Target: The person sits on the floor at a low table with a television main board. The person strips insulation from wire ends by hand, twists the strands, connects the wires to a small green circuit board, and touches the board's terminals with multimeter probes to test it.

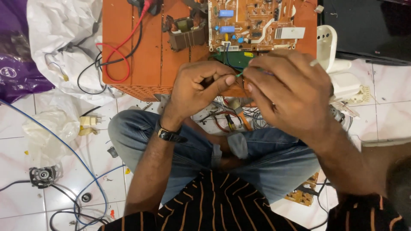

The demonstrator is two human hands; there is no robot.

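Head view, person sat cross-legged on a white tiled floor [17, 128], both hands up in front of a low orange plastic stool [145, 55] used as a bench.

Left hand [201, 87] was curled, thumb and forefinger pinched together on a thin green wire [238, 74] – the end of it showed just past the fingertip. Black wristwatch [170, 135] on that wrist. Right hand [284, 92] was just beside it, fingers bunched and pressed together around the same wire from the other side; the palm side faced away, so I couldn't tell exactly how the tips gripped. The two hands nearly touched at the pinch point.

The wire sat between the hands, just in front of the stool's near edge and below a small green board [234, 60].

On the stool: a brown circuit board [252, 23] with blue capacitors and a white heatsink-like part, a brown transformer [186, 33] beside it to the left, and red and black probe leads [117, 55] looping off the left edge.

Around – crumpled white plastic sheet [64, 30] at top left, a white plastic housing [338, 68] right of the stool, an orange-handled tool [244, 119] on the floor under the hands, a blue cable [72, 158] across the tiles, a small motor part [43, 176] at lower left, another brown board [304, 194] by the right knee.
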